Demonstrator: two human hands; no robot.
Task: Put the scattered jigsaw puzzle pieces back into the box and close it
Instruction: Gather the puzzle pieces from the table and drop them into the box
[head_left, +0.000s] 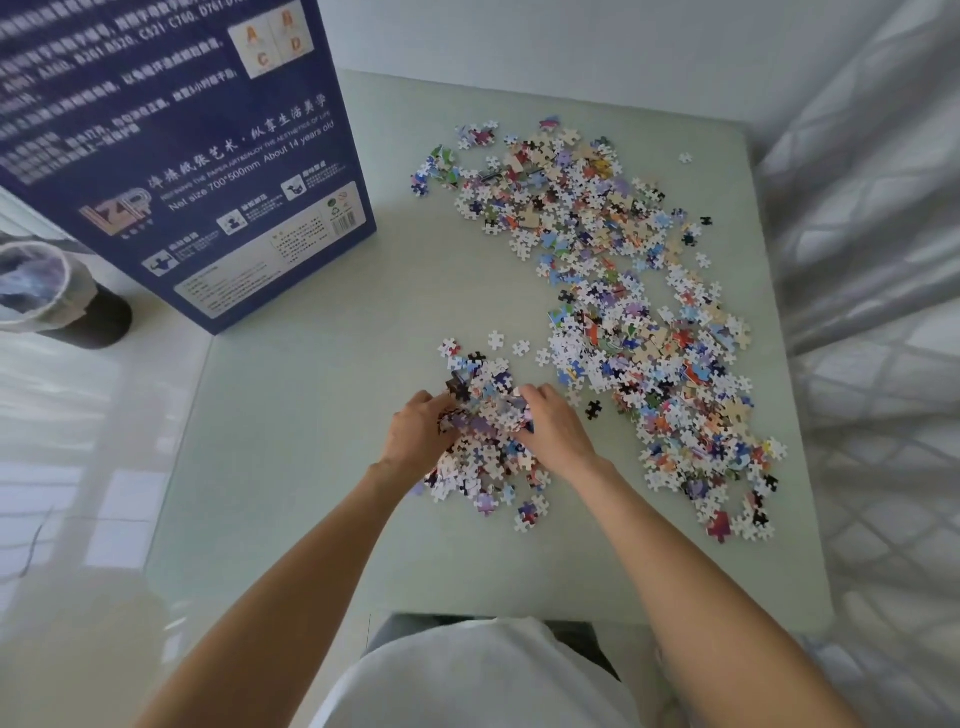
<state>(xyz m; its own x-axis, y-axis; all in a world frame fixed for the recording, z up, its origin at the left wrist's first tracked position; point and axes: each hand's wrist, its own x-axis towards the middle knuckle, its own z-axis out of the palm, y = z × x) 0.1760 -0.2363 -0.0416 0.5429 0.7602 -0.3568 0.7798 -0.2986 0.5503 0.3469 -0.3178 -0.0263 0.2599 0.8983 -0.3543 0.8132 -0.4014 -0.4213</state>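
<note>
Two bare hands work at one small heap of jigsaw pieces; everything else is noted left to right.

Far left, off the table: a round bin (49, 296) with a thin translucent liner, standing on a glossy pale floor (78, 441) that reflects window light.

Left rear of the table: the box (182, 156), dark blue printed cardboard, flat-faced and rectangular, white text and small icon panels showing. It stands on the tabletop, tilted; whether it is open cannot be told from this side.

The table (311, 467) is pale green, smooth and matt, with rounded corners.

Centre, near edge: the small heap (483, 467) of pieces, mostly white backs with purple, blue and black faces, knobbed and interlocking outlines. The left hand (418, 434) presses in from the heap's left side, fingers curled into the pieces. The right hand (553, 428) mirrors it from the right, fingers curled round a clump. Between the two hands, pieces are bunched up above the tabletop.

Right half: the large scatter (623, 291) of loose pieces, a long band from the far edge to the near right corner, thin flat card, multicoloured. A few single pieces lie apart from it.

Far right: folds of a sheer white curtain (878, 260).
</note>
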